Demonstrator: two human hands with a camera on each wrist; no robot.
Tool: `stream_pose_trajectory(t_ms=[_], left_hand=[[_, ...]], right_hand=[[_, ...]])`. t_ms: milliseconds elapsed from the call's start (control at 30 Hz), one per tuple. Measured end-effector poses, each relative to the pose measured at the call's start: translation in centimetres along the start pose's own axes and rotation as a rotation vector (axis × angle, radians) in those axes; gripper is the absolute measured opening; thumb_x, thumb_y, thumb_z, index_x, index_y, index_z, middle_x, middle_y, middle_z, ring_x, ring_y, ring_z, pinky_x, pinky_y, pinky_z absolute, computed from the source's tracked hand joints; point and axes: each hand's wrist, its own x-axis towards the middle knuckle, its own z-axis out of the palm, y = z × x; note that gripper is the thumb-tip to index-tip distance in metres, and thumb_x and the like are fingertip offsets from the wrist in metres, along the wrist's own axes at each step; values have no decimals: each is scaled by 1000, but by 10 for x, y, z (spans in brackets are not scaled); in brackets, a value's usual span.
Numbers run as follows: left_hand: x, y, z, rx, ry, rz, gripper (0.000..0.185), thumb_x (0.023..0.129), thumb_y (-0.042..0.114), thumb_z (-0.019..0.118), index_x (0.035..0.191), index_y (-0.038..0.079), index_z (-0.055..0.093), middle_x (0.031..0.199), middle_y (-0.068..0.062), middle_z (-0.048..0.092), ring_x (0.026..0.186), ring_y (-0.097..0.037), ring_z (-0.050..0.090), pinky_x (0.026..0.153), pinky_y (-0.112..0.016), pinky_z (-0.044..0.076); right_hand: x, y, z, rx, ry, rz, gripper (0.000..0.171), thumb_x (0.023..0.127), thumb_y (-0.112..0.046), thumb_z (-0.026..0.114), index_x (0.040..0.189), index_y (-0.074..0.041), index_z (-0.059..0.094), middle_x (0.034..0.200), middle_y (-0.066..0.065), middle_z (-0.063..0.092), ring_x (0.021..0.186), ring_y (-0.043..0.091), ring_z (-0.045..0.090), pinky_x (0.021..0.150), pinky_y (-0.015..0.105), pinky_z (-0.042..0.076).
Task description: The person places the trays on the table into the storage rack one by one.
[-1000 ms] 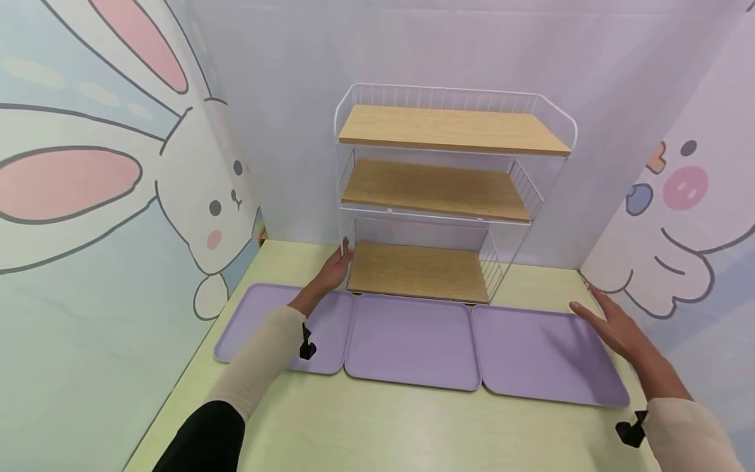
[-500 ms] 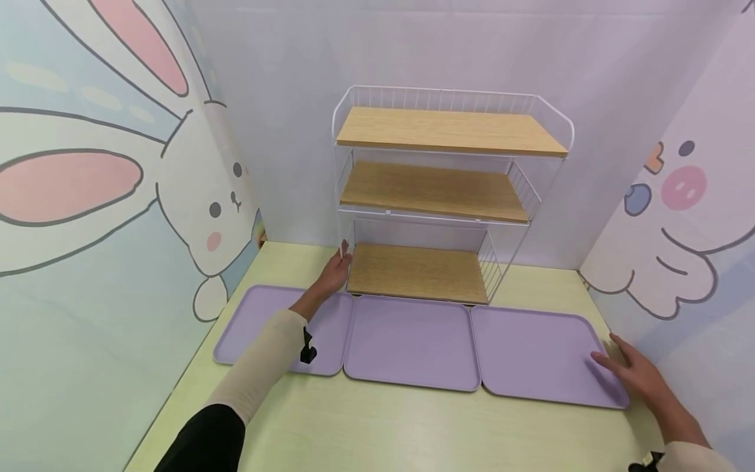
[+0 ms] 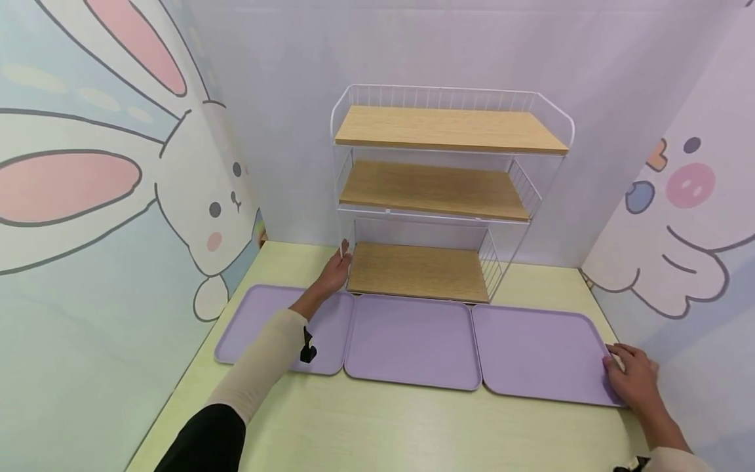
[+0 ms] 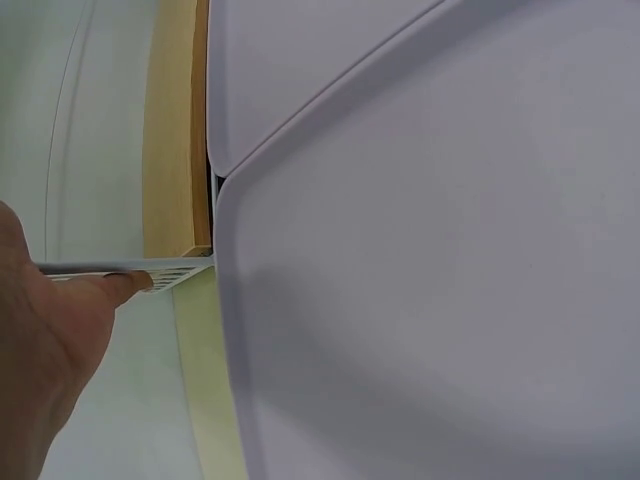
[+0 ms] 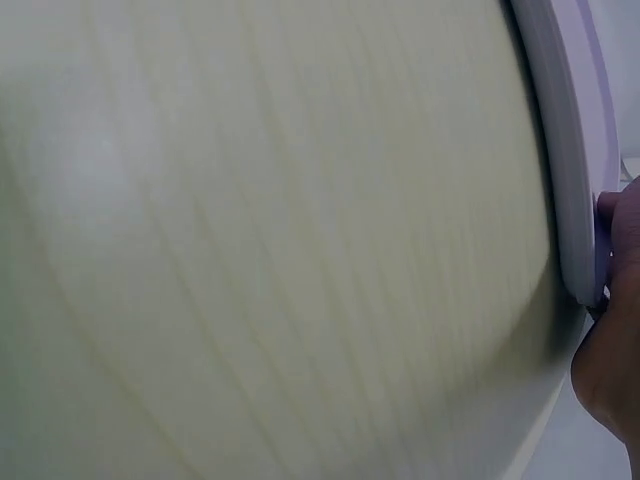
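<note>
A white wire shelf rack with three wooden boards stands at the back of the table. My left hand holds its left front post at the bottom board; in the left wrist view my thumb presses on the white wire corner. Three purple trays lie in a row before the rack: left tray, middle tray, right tray. My right hand grips the right tray's front right corner, with fingers curled over the tray rim.
The pale green table is walled in by cartoon panels, a rabbit panel on the left and another panel close to the right tray. The left tray's edge lies right against the rack's corner.
My right hand has come back from the right tray's far right edge to its front right corner and curled onto the rim. The left hand has stayed at the rack.
</note>
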Motion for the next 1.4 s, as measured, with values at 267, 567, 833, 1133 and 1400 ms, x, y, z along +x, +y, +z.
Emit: stream_pose_trajectory(t_ms=[267,567,833,1133,1400], left_hand=[[0,1,0,4,-5,8,69,125,33,24,179,-2,-1,191,-20,2,179,-34,0,146,-52,4],[-3,6,0,-6,-6,16,68,125,31,25,179,-1,-2,191,-19,1,179,-35,1,146,-51,4],[-4,6,1,-2,-12,19,68,125,30,25,180,-1,-1,191,-19,2,179,-35,2,146,-51,6],[-4,3,0,8,-3,20,68,125,31,25,180,-1,0,191,-21,5,179,-36,4,146,-52,7],[-3,-1,0,13,6,20,68,125,30,27,180,-1,2,191,-19,7,178,-37,6,146,-53,8]], right_hand=[[4,-9,-12,-19,-54,117,47,118,-16,42,150,18,49,127,50,59,110,63,61,85,65,50],[3,-10,-22,38,-92,166,50,120,-24,43,154,13,48,138,55,58,103,44,75,83,45,53],[-10,-7,-22,279,-112,333,65,121,-35,47,174,0,35,159,55,39,87,-35,34,70,4,43],[-13,-8,-25,384,-137,451,71,117,-43,60,178,-34,25,148,51,57,82,-19,56,68,20,61],[-13,-10,-26,443,-222,496,71,119,-48,52,178,-39,11,158,37,60,85,-17,57,72,19,60]])
